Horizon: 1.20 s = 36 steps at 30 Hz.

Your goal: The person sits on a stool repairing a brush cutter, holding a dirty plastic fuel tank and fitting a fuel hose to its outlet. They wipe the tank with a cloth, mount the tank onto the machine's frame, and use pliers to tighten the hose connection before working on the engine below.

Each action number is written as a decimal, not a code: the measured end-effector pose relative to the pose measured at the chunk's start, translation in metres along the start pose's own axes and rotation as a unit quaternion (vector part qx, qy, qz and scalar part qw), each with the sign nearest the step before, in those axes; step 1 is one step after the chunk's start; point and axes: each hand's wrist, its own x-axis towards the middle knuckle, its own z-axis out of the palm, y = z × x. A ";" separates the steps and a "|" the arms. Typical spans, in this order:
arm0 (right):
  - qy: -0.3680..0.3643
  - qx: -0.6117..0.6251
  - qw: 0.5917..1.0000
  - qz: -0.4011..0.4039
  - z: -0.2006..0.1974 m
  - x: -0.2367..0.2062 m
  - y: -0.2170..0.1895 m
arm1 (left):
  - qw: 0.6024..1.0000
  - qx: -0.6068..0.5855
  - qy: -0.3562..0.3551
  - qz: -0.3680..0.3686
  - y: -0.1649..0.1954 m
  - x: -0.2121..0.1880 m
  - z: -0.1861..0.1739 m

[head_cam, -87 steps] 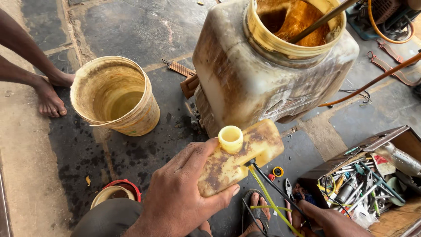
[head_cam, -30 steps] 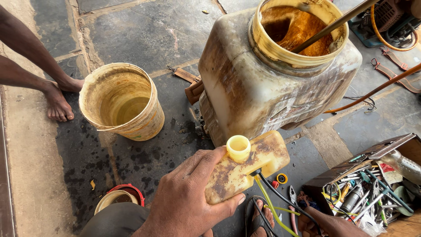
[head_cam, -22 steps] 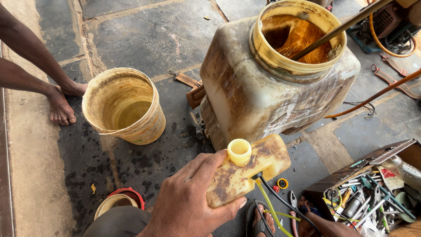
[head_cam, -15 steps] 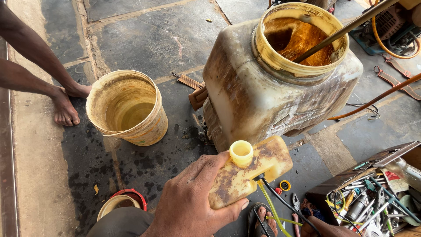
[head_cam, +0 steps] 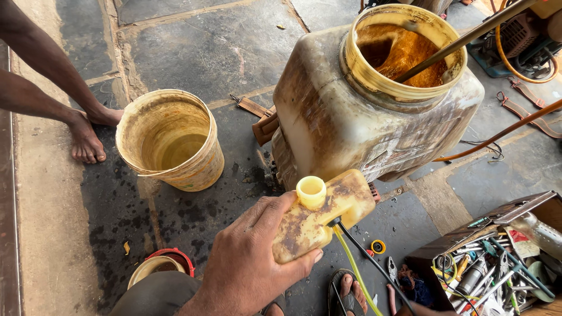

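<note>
1. Your left hand (head_cam: 249,260) is clenched around a stained yellow part (head_cam: 322,213), holding it above the floor, just short of the tank (head_cam: 374,111).
2. Your right hand is barely in view at the frame's bottom; I cannot tell its state.
3. The part looks greasy, so it could slip. Its spout (head_cam: 311,192) is open and could spill if tipped.
4. The tube (head_cam: 351,263) and black wire (head_cam: 374,266) hanging below could snag your sandal (head_cam: 346,292).
5. Right: a toolbox (head_cam: 497,263) crowds you. Left: a bucket (head_cam: 170,140), then someone's bare feet (head_cam: 88,134).
</note>
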 end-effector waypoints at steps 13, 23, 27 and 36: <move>0.308 0.154 0.936 -0.077 -0.124 -0.154 -0.062 | 0.983 -0.012 -0.105 0.148 -0.004 -0.014 0.014; 0.278 -0.283 0.918 -0.032 -0.171 -0.155 -0.330 | 0.957 -0.042 -0.159 0.238 0.011 -0.034 0.034; 0.240 -0.238 0.923 -0.183 -0.157 -0.154 -0.377 | 0.954 -0.043 -0.168 0.244 0.013 -0.043 0.032; 0.257 -0.089 0.897 -0.348 -0.143 -0.156 -0.398 | 0.967 -0.039 -0.125 0.220 0.014 -0.046 0.026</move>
